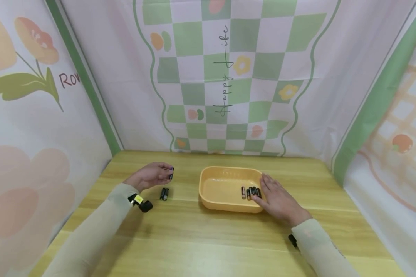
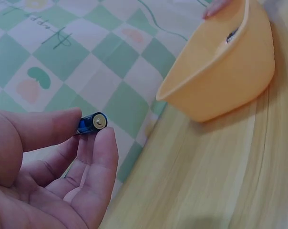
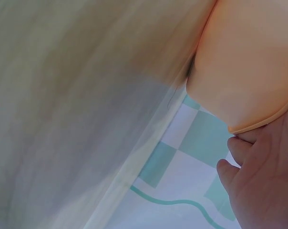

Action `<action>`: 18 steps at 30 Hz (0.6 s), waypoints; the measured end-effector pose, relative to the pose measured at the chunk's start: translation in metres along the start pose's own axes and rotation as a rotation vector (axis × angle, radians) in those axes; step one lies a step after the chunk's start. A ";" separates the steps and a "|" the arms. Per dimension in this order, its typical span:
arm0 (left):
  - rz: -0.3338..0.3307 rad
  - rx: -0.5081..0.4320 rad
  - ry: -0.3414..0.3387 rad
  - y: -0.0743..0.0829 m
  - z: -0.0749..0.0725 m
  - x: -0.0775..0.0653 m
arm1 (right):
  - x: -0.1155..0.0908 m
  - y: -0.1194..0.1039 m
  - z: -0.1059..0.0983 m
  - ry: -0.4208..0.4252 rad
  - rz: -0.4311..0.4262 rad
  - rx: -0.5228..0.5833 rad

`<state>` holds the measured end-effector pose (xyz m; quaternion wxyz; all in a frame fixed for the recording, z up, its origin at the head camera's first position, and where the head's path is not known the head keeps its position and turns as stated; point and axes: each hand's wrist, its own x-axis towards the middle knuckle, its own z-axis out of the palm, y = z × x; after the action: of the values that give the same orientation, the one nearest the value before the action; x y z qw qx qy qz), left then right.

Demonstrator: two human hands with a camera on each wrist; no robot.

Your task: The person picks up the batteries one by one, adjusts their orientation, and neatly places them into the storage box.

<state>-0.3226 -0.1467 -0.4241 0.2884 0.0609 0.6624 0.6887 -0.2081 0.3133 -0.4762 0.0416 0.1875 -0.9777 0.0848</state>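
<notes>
The left hand (image 1: 152,176) is up over the left part of the bench (image 1: 208,238), its fingers pinching one battery (image 2: 92,123) with the nub end exposed. The right hand's (image 1: 280,202) fingers lie straight along the right rim of the tray (image 1: 222,190), gripping nothing that shows. The tray stands a little right of the bench's middle, towards the far edge, with a row of batteries (image 1: 252,192) at its right end. A loose pair (image 1: 164,194) lies between the bench's left edge and the tray, just below the left hand.

The step looks like carrying a battery while steadying the tray. A light pinch should do, since a smooth, round battery may slip or roll. It would be best to clear the left rim and release low beside the row, with the right thumb drawn back from it.

That thumb overlaps the row, so an exact count is unsafe. The left wrist view catches only a dark bit inside the tray; the right wrist view shows its outer wall alone. The bench's near edge is cut off.
</notes>
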 end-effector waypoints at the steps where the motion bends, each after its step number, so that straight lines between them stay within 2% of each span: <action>1: 0.003 -0.008 -0.009 0.001 0.001 0.001 | 0.000 0.000 0.000 -0.001 0.000 -0.002; 5: 0.002 -0.027 -0.020 0.003 0.006 0.004 | 0.000 0.000 0.000 0.001 -0.002 -0.004; 11: 0.007 -0.002 -0.020 0.007 0.013 0.006 | -0.001 0.000 -0.001 0.003 -0.009 -0.012; 18: 0.016 -0.014 -0.031 0.012 0.027 0.012 | 0.000 0.000 0.000 0.006 -0.014 -0.013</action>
<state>-0.3236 -0.1166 -0.4128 0.2936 0.0747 0.6525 0.6946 -0.2079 0.3138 -0.4763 0.0462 0.1939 -0.9768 0.0785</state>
